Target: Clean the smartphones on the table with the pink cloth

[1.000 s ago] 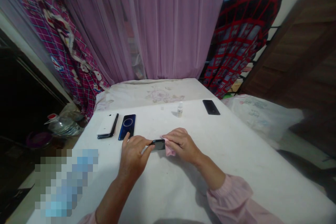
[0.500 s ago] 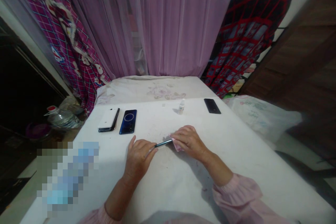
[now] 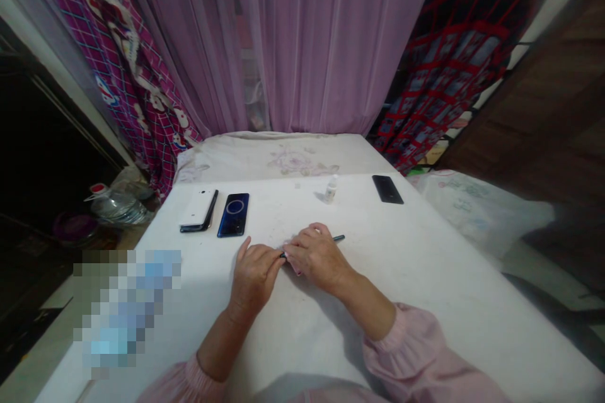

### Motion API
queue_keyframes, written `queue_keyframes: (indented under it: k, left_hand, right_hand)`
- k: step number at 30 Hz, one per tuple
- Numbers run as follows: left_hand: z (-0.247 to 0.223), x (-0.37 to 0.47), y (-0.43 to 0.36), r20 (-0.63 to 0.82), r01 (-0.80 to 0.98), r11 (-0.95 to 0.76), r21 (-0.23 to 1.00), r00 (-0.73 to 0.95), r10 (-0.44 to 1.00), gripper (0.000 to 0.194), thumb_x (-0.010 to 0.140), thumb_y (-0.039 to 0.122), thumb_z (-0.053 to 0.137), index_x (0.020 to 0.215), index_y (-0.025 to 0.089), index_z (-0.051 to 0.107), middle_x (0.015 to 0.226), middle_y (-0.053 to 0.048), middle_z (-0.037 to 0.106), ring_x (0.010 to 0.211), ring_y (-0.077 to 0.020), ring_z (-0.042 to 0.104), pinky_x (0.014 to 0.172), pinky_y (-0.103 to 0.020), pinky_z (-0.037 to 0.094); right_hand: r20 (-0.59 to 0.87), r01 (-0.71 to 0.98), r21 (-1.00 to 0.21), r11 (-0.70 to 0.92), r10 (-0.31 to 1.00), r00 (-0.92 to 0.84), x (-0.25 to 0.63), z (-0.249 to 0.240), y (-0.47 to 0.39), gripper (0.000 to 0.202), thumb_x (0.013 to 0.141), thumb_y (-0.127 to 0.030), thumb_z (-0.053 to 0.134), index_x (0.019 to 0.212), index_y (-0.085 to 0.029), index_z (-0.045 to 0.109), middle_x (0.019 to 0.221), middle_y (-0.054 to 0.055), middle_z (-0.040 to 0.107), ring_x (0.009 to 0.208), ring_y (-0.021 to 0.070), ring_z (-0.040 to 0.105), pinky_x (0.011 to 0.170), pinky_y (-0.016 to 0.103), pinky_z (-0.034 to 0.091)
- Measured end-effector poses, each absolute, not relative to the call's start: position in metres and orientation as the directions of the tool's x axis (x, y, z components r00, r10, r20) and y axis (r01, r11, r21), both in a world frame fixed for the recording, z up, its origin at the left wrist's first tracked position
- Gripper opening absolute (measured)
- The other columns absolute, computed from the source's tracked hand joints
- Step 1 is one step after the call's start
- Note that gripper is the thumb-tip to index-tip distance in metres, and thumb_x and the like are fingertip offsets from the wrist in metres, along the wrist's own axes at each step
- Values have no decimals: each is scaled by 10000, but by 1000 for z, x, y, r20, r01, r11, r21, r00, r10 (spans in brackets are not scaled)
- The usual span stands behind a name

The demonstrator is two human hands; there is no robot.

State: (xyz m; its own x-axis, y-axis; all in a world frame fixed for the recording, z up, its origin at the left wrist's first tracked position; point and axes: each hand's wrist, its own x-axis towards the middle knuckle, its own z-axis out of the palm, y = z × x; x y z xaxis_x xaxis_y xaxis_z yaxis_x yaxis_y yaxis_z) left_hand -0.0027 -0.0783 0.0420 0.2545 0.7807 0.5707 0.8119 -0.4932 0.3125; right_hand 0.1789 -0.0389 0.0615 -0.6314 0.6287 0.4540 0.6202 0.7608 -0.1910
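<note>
Pinched at its near end by my left hand (image 3: 255,272) is a thin dark phone (image 3: 339,238), seen edge-on just above the table. My right hand (image 3: 319,259) is closed around a pink cloth (image 3: 295,267) that wraps the phone's edge close to my left fingertips. The phone's far end sticks out beyond my right knuckles; its middle is hidden by that hand. Past my hands, a small white bottle (image 3: 331,191) stands upright. A blue phone (image 3: 233,215) lies beyond my left hand.
Left of the blue phone, a white phone (image 3: 197,208) lies on top of a darker one. A black phone (image 3: 387,189) rests at the table's right edge. A blurred-out blue item (image 3: 137,308) is at the left edge. A water jug (image 3: 118,204) stands beyond the table (image 3: 425,277).
My right hand has slid left along the phone with the cloth, up near my left fingers. The phone's far end now shows past it. My left hand keeps its pinch.
</note>
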Motion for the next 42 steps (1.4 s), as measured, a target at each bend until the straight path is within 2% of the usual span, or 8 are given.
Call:
queue_keyframes:
  k: [8, 21, 27, 34, 42]
  left_hand:
    - [43, -3, -77, 559, 811, -480, 335, 239, 794, 141, 918, 225, 522, 887, 224, 659, 797, -14, 680, 783, -186, 636, 1053, -498, 351]
    - [40, -8, -75, 555, 797, -487, 357, 239, 797, 127, 895, 231, 539, 864, 228, 662, 805, -13, 694, 793, -184, 645, 1062, -495, 349]
    - [40, -7, -73, 558, 793, -481, 374, 222, 800, 141, 904, 250, 524, 854, 230, 654, 796, -15, 701, 786, -187, 648, 1044, -488, 364]
    - [41, -7, -68, 543, 803, -475, 359, 234, 807, 158, 914, 252, 502, 863, 228, 650, 798, -22, 704, 784, -193, 644, 1019, -488, 381]
    - [41, -10, -69, 538, 796, -492, 353, 258, 802, 167, 928, 251, 491, 852, 220, 636, 810, -25, 695, 796, -198, 640, 1021, -487, 369]
  right_hand:
    - [479, 633, -195, 749, 636, -605, 200, 60, -32, 162, 941, -296, 556, 967, -288, 715, 872, 11, 721, 843, 158, 545, 902, 393, 255]
    - [498, 691, -211, 692, 684, -533, 274, 54, -16, 183, 919, -261, 591, 1046, -312, 713, 936, 11, 736, 933, 186, 576, 914, 407, 263]
    - [485, 663, -206, 720, 664, -570, 247, 59, -20, 153, 915, -254, 596, 1006, -288, 714, 917, 11, 728, 921, 180, 556, 921, 404, 250]
    - [455, 655, -186, 732, 655, -603, 189, 58, -25, 130, 906, -263, 593, 804, -246, 673, 795, -3, 690, 870, 168, 522, 917, 391, 235]
    - [442, 609, -173, 774, 614, -654, 172, 62, -30, 137, 927, -289, 567, 830, -245, 652, 795, -14, 683, 866, 165, 524, 915, 396, 242]
